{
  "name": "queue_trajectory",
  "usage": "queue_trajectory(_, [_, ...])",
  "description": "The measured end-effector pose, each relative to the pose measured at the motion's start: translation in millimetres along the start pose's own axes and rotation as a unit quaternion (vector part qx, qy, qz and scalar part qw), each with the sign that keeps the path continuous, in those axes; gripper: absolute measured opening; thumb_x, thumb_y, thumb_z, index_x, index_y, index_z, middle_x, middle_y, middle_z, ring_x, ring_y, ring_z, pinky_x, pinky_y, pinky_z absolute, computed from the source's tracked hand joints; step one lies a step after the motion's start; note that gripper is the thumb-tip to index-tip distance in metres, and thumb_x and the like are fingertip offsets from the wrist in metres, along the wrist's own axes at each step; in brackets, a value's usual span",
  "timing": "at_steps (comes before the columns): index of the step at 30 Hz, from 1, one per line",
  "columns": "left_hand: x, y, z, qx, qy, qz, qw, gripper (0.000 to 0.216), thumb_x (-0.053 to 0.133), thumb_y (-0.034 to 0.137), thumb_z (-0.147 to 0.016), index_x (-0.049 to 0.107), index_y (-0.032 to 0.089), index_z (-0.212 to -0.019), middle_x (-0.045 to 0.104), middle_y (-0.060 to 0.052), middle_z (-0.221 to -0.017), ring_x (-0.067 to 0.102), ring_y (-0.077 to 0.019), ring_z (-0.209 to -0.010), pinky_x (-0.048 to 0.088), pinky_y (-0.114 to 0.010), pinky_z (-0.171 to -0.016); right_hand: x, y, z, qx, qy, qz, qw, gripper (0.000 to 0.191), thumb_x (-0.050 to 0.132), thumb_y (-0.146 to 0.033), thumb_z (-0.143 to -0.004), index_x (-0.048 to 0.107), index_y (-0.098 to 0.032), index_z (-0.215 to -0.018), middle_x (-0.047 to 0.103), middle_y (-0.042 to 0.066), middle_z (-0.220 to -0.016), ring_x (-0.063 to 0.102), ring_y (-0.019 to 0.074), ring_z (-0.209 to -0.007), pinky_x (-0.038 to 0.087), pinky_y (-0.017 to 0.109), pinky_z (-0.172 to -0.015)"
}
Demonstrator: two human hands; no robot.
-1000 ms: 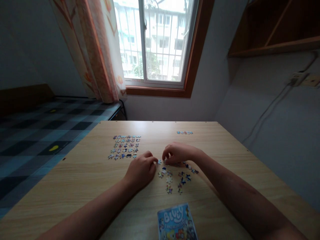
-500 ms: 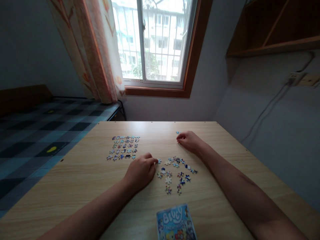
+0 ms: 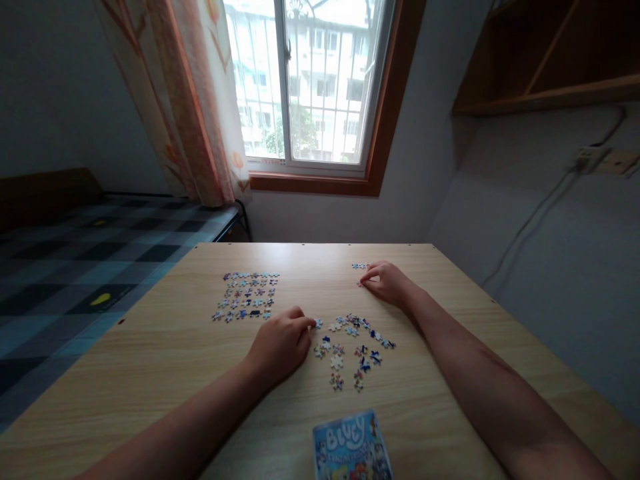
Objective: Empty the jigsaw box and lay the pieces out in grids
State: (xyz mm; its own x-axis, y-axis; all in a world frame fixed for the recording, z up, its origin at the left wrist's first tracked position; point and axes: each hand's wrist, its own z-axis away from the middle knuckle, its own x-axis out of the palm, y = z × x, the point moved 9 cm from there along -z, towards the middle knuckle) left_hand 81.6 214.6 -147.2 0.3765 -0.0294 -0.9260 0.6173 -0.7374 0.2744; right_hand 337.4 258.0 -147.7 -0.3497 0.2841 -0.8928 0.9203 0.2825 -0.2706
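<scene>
My left hand (image 3: pixel 284 339) rests on the table with its fingers closed, the fingertips on a light-blue puzzle piece (image 3: pixel 319 323). Farther off, my right hand (image 3: pixel 389 283) pinches a small puzzle piece (image 3: pixel 359 285) between thumb and fingertips, low over the tabletop. Just beyond its fingers lies a short row of puzzle pieces (image 3: pixel 359 266), partly covered by the hand. Loose puzzle pieces (image 3: pixel 353 330) are scattered between my forearms. To the left, more puzzle pieces (image 3: pixel 249 293) lie apart from each other in several rows.
A blue "Bluey" puzzle box (image 3: pixel 351 445) lies at the near edge of view on the wooden table (image 3: pixel 150 373). Past the table stand a checked bed (image 3: pixel 125 247), a curtain (image 3: pixel 185 100) and a window (image 3: pixel 325 87). A shelf (image 3: pixel 545 93) hangs at the right.
My right hand has shifted slightly to the right with its fingers closed, uncovering more of the short far row. My left hand stays in place on its piece.
</scene>
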Motion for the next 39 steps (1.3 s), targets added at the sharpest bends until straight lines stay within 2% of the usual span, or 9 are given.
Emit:
queue_trajectory(3, [0.7, 0.1, 0.1, 0.001, -0.003, -0.002, 1.0, 0.03, 0.05, 0.017, -0.09, 0.075, 0.024, -0.103, 0.07, -0.005, -0.098, 0.067, -0.0192, -0.082, 0.054, -0.033, -0.076, 2.0, 6.4, -3.2, 0.024, 0.016, 0.061, 0.998, 0.019, 0.063, -0.027, -0.09, 0.082, -0.026, -0.092, 0.074, 0.007, -0.096, 0.059, 0.0218, -0.096, 0.041, 0.033, -0.09])
queue_trajectory(8, [1.5, 0.5, 0.3, 0.005, -0.005, -0.003, 1.0, 0.031, 0.049, 0.017, -0.091, 0.075, 0.024, -0.105, 0.07, -0.005, -0.099, 0.067, -0.0196, -0.082, 0.053, -0.033, -0.075, 7.6, 9.5, -5.0, 0.052, 0.038, 0.082, 0.995, 0.024, 0.058, -0.032, -0.095, 0.081, -0.025, -0.099, 0.072, 0.009, -0.095, 0.057, 0.024, -0.095, 0.04, 0.035, -0.088])
queue_trajectory(14, [2.3, -0.2, 0.0, 0.005, -0.003, -0.002, 1.0, 0.031, 0.047, 0.019, -0.092, 0.075, 0.024, -0.106, 0.07, -0.005, -0.099, 0.067, -0.0192, -0.083, 0.053, -0.033, -0.076, 9.5, 4.8, -1.7, 0.051, 0.066, 0.076, 0.994, 0.027, 0.054, -0.031, -0.097, 0.079, -0.024, -0.105, 0.071, 0.009, -0.104, 0.057, 0.0233, -0.102, 0.04, 0.035, -0.092])
queue_trajectory(24, [1.9, 3.7, 0.4, 0.018, -0.009, -0.012, 1.0, 0.031, 0.047, 0.018, -0.091, 0.074, 0.024, -0.104, 0.069, -0.006, -0.097, 0.067, -0.0206, -0.083, 0.054, -0.035, -0.076, 20.6, 8.6, -3.9, 0.033, 0.051, 0.052, 0.997, 0.026, 0.055, -0.026, -0.096, 0.078, -0.025, -0.109, 0.071, 0.008, -0.105, 0.059, 0.0211, -0.1, 0.043, 0.033, -0.094])
queue_trajectory(32, [-1.8, 7.7, 1.3, 0.031, 0.006, -0.013, 0.999, 0.03, 0.047, 0.018, -0.091, 0.074, 0.022, -0.103, 0.068, -0.006, -0.095, 0.065, -0.0179, -0.08, 0.054, -0.032, -0.075, 16.3, 7.5, -3.1, 0.035, 0.068, 0.05, 0.996, 0.028, 0.052, -0.024, -0.096, 0.077, -0.021, -0.109, 0.07, 0.01, -0.105, 0.058, 0.0215, -0.1, 0.043, 0.034, -0.095])
queue_trajectory(39, [-2.2, 7.3, 1.2, 0.022, -0.001, -0.01, 1.0, 0.031, 0.047, 0.015, -0.089, 0.074, 0.022, -0.103, 0.068, -0.006, -0.098, 0.066, -0.0195, -0.083, 0.054, -0.034, -0.078, 16.0, 5.9, -3.2, 0.028, 0.075, 0.046, 0.996, 0.026, 0.055, -0.023, -0.094, 0.079, -0.023, -0.103, 0.071, 0.009, -0.101, 0.059, 0.0217, -0.098, 0.044, 0.034, -0.093])
